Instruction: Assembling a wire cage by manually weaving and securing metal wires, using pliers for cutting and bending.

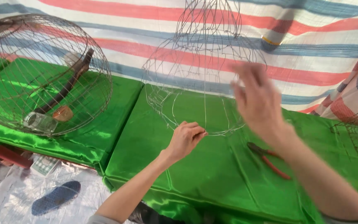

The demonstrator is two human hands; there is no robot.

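- The left hand has its fingers pinched shut on the thin wire at the lower rim of an unfinished wire cage frame.
- That frame stands upright on the green satin desk, rising directly above the left fingers; its bare wires spread into a dome and narrow again near the top edge of the view.
- The right hand is raised to the right of the frame with its fingers spread open and holding nothing; it is blurred, so whether the fingertips touch the outer wires cannot be told.
- Red-handled pliers lie flat on the desk, below the right hand and to the right of the left fingers, apart from both.
- Far to the left of both hands a finished round wire cage rests tilted on the green cloth, with a dark wooden perch, a clear small jar and a small brown cup inside it.
- Behind the frame hangs a striped tarpaulin in red, white and blue.
- Beneath the left forearm, on the floor beside the desk, lies a blue sandal on clear plastic sheeting.
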